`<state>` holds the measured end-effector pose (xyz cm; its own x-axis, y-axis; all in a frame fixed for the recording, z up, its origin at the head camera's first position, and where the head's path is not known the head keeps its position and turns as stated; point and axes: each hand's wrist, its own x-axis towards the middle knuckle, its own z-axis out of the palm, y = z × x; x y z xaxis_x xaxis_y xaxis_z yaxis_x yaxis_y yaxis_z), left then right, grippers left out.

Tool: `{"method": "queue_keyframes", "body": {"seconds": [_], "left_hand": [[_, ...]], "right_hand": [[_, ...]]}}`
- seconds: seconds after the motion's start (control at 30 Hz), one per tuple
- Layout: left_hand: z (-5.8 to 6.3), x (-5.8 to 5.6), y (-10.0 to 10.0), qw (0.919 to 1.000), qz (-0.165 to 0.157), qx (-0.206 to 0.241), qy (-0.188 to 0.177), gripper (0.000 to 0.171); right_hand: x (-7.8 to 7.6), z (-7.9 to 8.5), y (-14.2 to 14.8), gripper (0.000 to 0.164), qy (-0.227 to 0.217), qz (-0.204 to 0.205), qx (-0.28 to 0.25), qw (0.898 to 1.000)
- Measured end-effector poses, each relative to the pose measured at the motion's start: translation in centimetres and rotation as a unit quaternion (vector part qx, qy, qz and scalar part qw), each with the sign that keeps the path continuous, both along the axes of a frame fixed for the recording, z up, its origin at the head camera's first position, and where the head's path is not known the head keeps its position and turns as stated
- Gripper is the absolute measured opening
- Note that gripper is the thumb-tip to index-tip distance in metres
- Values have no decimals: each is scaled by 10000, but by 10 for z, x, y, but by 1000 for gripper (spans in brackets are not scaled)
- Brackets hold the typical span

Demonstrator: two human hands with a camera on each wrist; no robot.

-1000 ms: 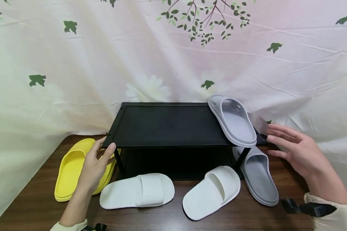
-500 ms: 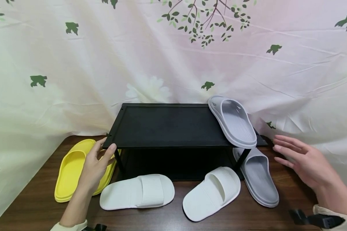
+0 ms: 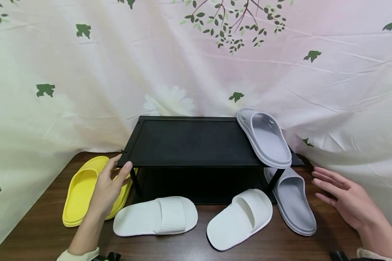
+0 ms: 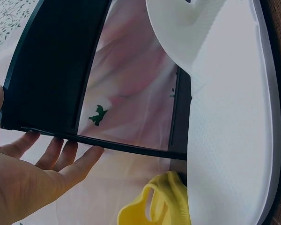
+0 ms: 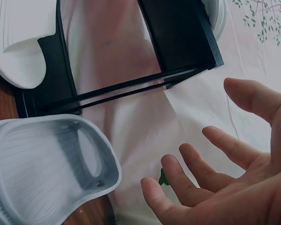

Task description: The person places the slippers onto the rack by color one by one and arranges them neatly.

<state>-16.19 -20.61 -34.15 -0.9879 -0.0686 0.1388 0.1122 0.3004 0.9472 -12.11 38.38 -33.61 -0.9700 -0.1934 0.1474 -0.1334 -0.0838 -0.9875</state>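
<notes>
A low two-tier black shoe rack (image 3: pixel 189 141) stands against the cloth backdrop. My left hand (image 3: pixel 107 188) touches its left end, thumb near the front corner of the top shelf; in the left wrist view the fingers (image 4: pixel 79 164) lie spread along the side edge. A light grey slipper (image 3: pixel 266 137) rests on the top shelf's right end, toe toward the back. Its grey mate (image 3: pixel 294 203) lies on the table beside the rack's right leg. To the right of both, my right hand (image 3: pixel 349 199) hovers with fingers apart, holding nothing, as the right wrist view shows too.
Two white slippers lie before the rack: one sideways (image 3: pixel 155 216), one slanted (image 3: pixel 240 219). A yellow pair (image 3: pixel 81 192) sits at the left, partly behind my left arm. The brown wooden table (image 3: pixel 179 250) meets a leaf-printed cloth (image 3: pixel 189 72) at the back.
My right hand has drawn away from the rack's right end, moving right and down. The left hand keeps its place on the rack, and the slippers have not shifted.
</notes>
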Motion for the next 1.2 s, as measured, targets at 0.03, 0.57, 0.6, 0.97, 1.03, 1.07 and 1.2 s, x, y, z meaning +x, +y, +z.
{"method": "queue_keyframes", "body": {"seconds": [0.03, 0.57, 0.6, 0.97, 1.03, 1.07, 1.2], "left_hand": [[0, 0, 0, 10000, 1, 12, 1, 52], [-1, 0, 1, 10000, -5, 45, -76, 53], [-2, 0, 2, 10000, -5, 45, -81, 53], [-2, 1, 2, 10000, 36, -29, -43, 52], [-2, 1, 1, 10000, 36, -61, -35, 53], [-1, 1, 1, 10000, 34, -63, -40, 53], [0, 0, 1, 10000, 53, -59, -51, 53]], "right_hand": [[1, -1, 1, 46, -7, -21, -9, 10000], [15, -27, 11, 47, -224, -159, 19, 9996], [15, -28, 12, 47, -229, -175, 30, 9996], [16, -42, 19, 42, -704, -514, 210, 9960], [15, -44, 20, 41, -740, -577, 233, 9953], [15, -45, 21, 41, -758, -587, 222, 9951], [12, -49, 24, 41, -766, -528, 111, 9956]]}}
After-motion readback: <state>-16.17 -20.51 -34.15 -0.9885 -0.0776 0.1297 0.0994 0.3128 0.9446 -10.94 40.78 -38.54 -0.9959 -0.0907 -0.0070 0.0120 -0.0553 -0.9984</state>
